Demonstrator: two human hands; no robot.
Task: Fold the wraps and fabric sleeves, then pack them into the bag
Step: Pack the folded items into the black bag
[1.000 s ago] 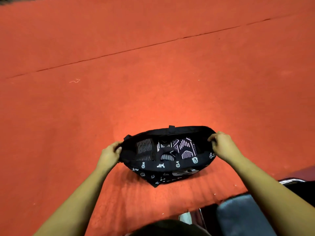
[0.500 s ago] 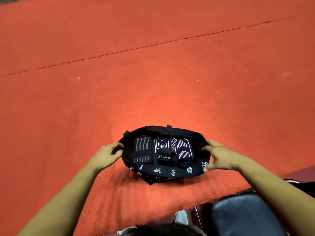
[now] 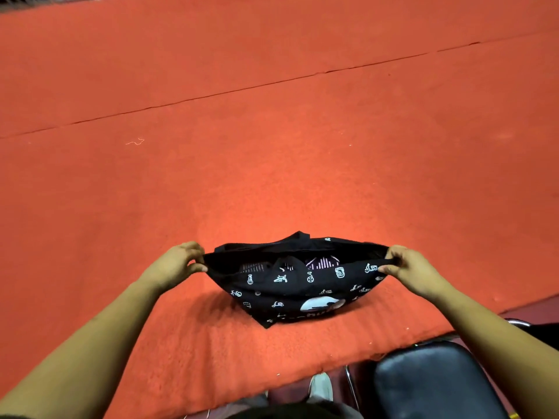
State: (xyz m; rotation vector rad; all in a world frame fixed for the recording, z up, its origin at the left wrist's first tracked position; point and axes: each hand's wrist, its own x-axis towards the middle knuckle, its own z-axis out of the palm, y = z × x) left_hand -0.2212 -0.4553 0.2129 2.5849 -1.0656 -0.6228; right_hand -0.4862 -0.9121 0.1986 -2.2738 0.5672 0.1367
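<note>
A black bag [image 3: 302, 293] printed with small white icons sits near the front edge of a red-covered surface. My left hand [image 3: 177, 263] pinches the left end of its rim, and my right hand [image 3: 408, 267] pinches the right end. The rim is stretched wide between them, leaving a narrow opening. Inside, folded black fabric pieces with white stripes [image 3: 320, 263] show through the gap; most of them are hidden by the near wall.
The red felt surface [image 3: 272, 146] stretches far behind the bag, with a seam line across it and a small thread at the left. A black padded chair seat [image 3: 432, 382] stands below the front edge at the right. A shoe [image 3: 320, 387] shows beneath.
My hands have moved apart and pulled the bag's rim taut. The wide round opening has narrowed to a slit, so less of the folded fabric inside shows.
</note>
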